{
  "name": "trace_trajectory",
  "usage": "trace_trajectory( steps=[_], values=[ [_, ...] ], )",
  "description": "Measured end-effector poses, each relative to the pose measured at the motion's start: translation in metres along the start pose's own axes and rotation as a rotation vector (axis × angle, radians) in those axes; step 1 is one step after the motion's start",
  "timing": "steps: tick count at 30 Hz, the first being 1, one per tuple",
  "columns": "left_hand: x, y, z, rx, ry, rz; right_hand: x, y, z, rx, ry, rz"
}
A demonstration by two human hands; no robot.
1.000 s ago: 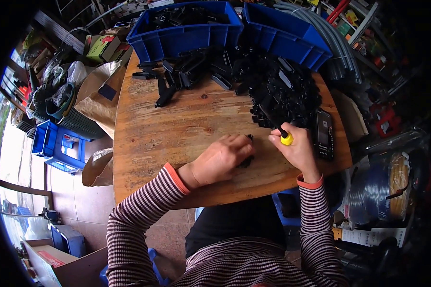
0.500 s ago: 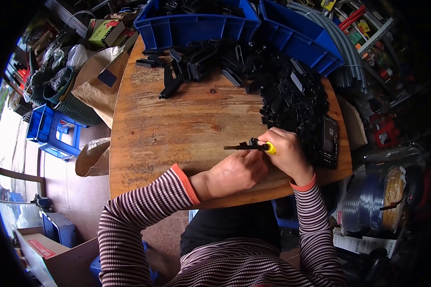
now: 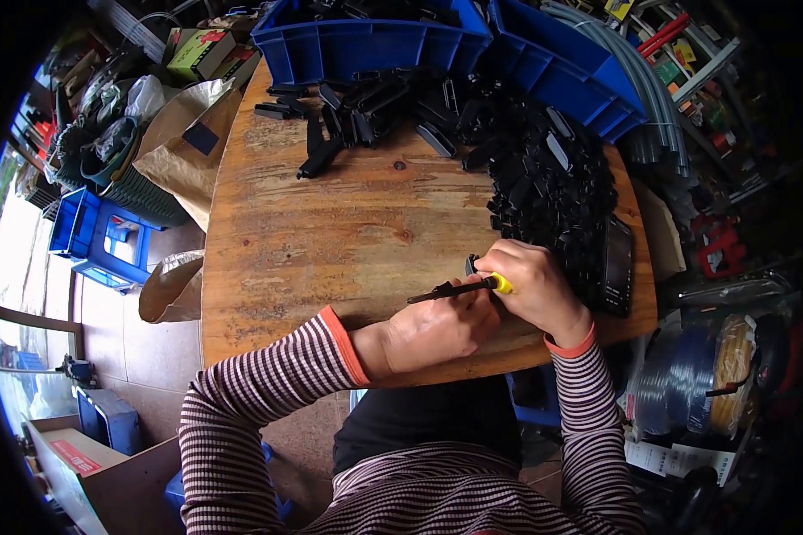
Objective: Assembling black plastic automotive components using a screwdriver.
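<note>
Both of my hands are close together above the near edge of the wooden table (image 3: 330, 241). My right hand (image 3: 535, 285) is closed round a tool with a yellow end (image 3: 502, 283); its long dark shaft points left across my other hand. A small black plastic part (image 3: 471, 265) shows at the fingertips of my right hand. My left hand (image 3: 442, 328) is curled shut just below the shaft, and what its fingers hold is hidden. To the right and beyond lies a heap of small black plastic parts (image 3: 544, 192).
Longer black plastic pieces (image 3: 366, 116) lie along the far side. Behind them stand a blue bin (image 3: 375, 53) with black parts and a second blue bin (image 3: 571, 76). A phone (image 3: 616, 267) is at the right edge. A brown paper bag (image 3: 174, 165) stands left of the table.
The dark shaft has tilted, its left tip dropping nearer to my left hand. The small black part shows a little apart from the shaft. Both hands have stayed nearly in place.
</note>
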State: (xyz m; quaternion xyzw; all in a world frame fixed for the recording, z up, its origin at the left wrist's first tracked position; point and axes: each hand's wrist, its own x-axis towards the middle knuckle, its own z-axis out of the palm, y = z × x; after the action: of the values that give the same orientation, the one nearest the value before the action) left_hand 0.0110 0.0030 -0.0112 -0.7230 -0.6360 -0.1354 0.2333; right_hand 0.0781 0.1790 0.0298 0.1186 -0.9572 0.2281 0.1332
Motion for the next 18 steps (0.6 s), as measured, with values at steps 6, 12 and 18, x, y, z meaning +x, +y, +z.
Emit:
trace_trajectory(
  steps=[6, 12, 18],
  values=[
    [0.000, -0.003, -0.003, -0.022, -0.065, 0.016, 0.010, 0.008, -0.016, 0.131, -0.153, -0.016],
    [0.002, -0.002, -0.007, 0.037, -0.081, 0.040, 0.038, -0.018, -0.005, 0.657, 0.518, 0.145],
    [0.002, -0.009, -0.012, 0.057, -0.082, 0.099, 0.035, 0.006, 0.017, 0.734, 0.373, 0.238]
  ],
)
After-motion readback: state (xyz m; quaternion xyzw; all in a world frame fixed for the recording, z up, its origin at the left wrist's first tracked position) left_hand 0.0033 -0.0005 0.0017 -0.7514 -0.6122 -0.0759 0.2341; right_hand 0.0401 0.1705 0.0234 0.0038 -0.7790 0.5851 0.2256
